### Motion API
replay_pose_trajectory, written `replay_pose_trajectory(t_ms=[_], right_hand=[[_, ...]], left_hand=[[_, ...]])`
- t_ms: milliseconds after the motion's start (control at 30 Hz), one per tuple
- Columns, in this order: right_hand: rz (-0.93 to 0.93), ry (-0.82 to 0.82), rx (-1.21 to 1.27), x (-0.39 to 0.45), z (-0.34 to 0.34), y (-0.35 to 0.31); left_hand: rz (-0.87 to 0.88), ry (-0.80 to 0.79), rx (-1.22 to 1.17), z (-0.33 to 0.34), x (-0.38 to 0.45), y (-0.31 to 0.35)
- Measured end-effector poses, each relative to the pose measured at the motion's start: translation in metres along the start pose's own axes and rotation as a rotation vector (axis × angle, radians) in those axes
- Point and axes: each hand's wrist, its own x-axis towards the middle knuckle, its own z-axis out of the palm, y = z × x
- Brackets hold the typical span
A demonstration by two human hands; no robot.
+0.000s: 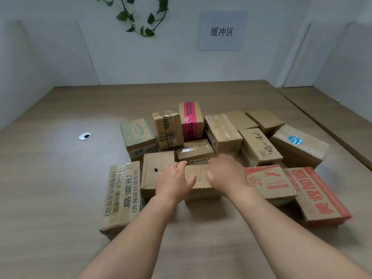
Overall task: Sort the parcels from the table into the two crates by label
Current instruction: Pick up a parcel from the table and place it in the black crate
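Several cardboard parcels lie clustered on the wooden table (60, 178). At the front of the cluster is a small plain brown parcel (198, 179). My left hand (174, 181) lies over its left end and my right hand (226, 175) over its right end, fingers curled over the far edge. To its left sits a plain parcel with a dark hole (156, 171). Further left is a long parcel with black Chinese print (120, 196). On the right lie a red-printed parcel (268, 184) and a larger red-lettered one (316, 195). No crate is in view.
Behind are a green-printed parcel (137, 135), a pink-taped parcel (191, 119) and a blue-stickered parcel (298, 144). A round cable grommet (84, 136) sits in the table at left. White walls carry a paper sign (221, 31) and a hanging vine (136, 15).
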Motion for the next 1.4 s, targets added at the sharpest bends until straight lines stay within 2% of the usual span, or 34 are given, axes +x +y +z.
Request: replay_pose_trajectory(t_ms=[200, 433, 700, 967, 1067, 1167, 1300, 1400], right_hand=[[-0.037, 0.007, 0.005, 0.006, 0.002, 0.018], [-0.023, 0.014, 0.017, -0.015, -0.01, 0.081], [0.147, -0.064, -0.012, -0.059, -0.009, 0.202], [0.316, -0.108, -0.005, -0.088, 0.007, 0.302], [0.371, -0.16, 0.071, -0.088, 0.014, 0.324], [0.431, -0.279, 0.203, -0.087, 0.023, 0.336], [0.511, -0.335, 0.416, -0.089, 0.031, 0.347], [0.573, -0.382, 0.524, -0.09, 0.025, 0.353]], left_hand=[[-0.008, -0.009, 0.009, 0.01, 0.003, 0.019], [0.011, -0.021, 0.022, 0.03, -0.006, 0.08], [0.124, -0.108, -0.042, 0.085, -0.033, 0.188], [0.135, -0.179, -0.015, 0.132, -0.046, 0.263], [0.042, -0.324, -0.021, 0.149, -0.042, 0.273], [-0.091, -0.421, -0.149, 0.157, -0.038, 0.28], [-0.24, -0.449, -0.411, 0.161, -0.036, 0.289], [-0.276, -0.463, -0.466, 0.161, -0.037, 0.294]])
